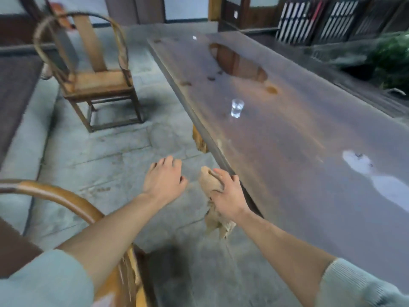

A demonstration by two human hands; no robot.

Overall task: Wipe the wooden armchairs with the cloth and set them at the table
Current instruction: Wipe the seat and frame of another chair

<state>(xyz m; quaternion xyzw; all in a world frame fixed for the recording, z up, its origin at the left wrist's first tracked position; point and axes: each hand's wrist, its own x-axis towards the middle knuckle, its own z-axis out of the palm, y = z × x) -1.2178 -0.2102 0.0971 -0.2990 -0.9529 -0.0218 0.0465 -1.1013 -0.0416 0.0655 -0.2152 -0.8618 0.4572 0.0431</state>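
Observation:
My right hand (225,193) grips a crumpled beige cloth (212,216) beside the long dark wooden table's (298,151) near edge; the cloth's tail hangs below my wrist. Over the stone floor, my left hand (163,180) hovers with fingers spread and nothing in it. One wooden armchair (93,78) with a curved back rail stands apart from the table at the upper left. Under my left forearm, a second armchair (66,200) shows only its curved rail and part of its back at the lower left.
A small clear glass (237,108) stands on the table, which has wet patches and a knot hole. Stone slab floor (110,151) lies between the chairs and table. A dark bench or platform edge runs along the left. Lattice doors and plants are beyond the table.

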